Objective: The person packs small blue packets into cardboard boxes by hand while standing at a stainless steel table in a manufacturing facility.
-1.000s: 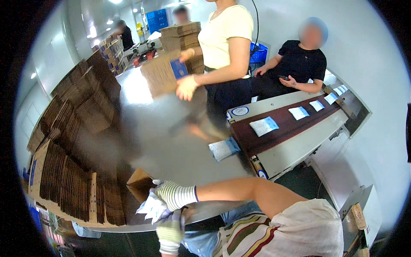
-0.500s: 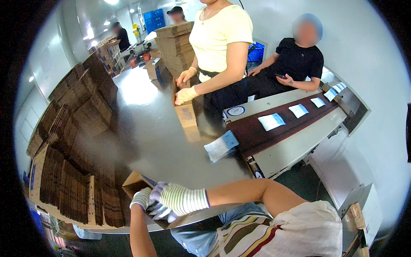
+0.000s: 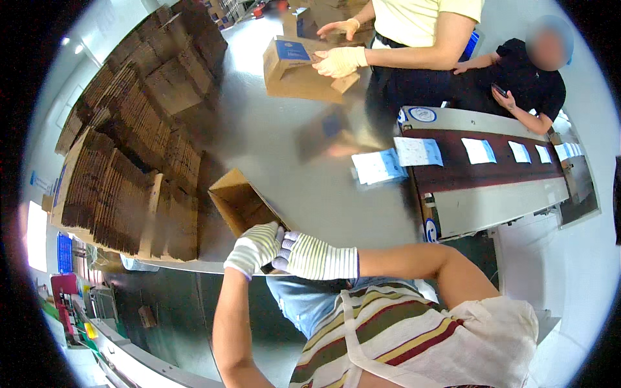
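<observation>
An open cardboard box (image 3: 240, 199) stands at the near edge of the metal table (image 3: 272, 132), its flaps up. My left hand (image 3: 254, 249), in a striped glove with greyish fingers, closes on the box's near end. Beside it, touching or nearly touching, my right hand (image 3: 318, 256) wears a matching glove, its fingers curled at the same end of the box. The gloves hide that near end and part of the inside. To the right of the box, a white and blue packet (image 3: 376, 167) lies where the conveyor meets the table.
Stacks of flattened cardboard boxes (image 3: 110, 200) line the left side. A conveyor belt (image 3: 462, 178) at right carries several packets. Across the table, a person in pale yellow handles a carton (image 3: 301, 71) with gloved hands. Another person sits behind the conveyor holding a phone (image 3: 499, 90).
My view has swung down and to the left. My hands are now at the box's near end. Another packet sits at the belt's end, and the co-worker's carton shows a different side.
</observation>
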Motion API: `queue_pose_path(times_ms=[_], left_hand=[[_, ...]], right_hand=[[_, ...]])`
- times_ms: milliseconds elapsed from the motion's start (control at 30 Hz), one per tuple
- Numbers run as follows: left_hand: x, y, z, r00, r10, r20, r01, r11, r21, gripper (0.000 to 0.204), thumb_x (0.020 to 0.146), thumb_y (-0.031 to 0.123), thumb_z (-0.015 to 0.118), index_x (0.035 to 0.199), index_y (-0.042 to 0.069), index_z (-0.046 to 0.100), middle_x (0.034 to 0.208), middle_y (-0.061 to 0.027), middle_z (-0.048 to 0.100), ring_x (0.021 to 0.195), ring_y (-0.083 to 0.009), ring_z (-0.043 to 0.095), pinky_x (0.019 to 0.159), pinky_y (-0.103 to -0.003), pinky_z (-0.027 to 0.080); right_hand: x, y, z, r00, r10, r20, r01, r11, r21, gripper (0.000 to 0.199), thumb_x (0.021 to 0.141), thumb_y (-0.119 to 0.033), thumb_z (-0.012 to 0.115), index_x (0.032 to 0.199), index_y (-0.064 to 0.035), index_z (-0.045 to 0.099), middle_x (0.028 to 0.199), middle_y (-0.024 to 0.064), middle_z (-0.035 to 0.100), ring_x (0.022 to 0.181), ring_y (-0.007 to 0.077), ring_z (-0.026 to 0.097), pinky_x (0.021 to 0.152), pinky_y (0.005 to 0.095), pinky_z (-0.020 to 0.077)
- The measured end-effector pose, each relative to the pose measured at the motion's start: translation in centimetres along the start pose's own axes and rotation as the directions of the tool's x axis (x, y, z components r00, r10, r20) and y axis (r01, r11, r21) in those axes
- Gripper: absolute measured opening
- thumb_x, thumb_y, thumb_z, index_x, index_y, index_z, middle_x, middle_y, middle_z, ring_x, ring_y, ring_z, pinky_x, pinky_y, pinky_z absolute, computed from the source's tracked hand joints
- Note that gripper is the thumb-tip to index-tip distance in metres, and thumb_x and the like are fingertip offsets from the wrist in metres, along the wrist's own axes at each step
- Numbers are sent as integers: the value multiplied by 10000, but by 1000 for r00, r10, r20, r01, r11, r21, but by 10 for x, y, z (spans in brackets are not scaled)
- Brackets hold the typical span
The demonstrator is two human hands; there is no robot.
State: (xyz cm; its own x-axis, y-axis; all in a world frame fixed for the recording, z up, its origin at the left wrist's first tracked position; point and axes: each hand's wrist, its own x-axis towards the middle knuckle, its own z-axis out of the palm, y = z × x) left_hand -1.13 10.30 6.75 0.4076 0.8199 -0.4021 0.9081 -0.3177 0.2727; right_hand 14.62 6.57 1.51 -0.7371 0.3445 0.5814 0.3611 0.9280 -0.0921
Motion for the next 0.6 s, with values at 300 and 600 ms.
queue_pose_path(times_ms=[300, 600], left_hand=[[-18, 23, 26, 932, -216, -292, 274, 946, 173, 256, 827, 312, 560, 837, 70, 641, 821, -139, 659, 778, -311, 640, 689, -418, 508], [-20, 22, 25, 933, -189, -307, 248, 955, 165, 269, 816, 324, 570, 829, 68, 651, 840, -158, 660, 801, -320, 636, 716, -422, 505]], right_hand=[[-53, 40, -61, 970, 130, 206, -191, 931, 311, 308, 798, -289, 633, 1011, -76, 571, 1045, 113, 584, 957, 302, 551, 843, 426, 454], [-110, 242, -137, 521, 696, 494, -728, 664, -169, 301, 780, -79, 626, 1076, -43, 585, 1047, 152, 622, 983, 288, 590, 883, 373, 464]])
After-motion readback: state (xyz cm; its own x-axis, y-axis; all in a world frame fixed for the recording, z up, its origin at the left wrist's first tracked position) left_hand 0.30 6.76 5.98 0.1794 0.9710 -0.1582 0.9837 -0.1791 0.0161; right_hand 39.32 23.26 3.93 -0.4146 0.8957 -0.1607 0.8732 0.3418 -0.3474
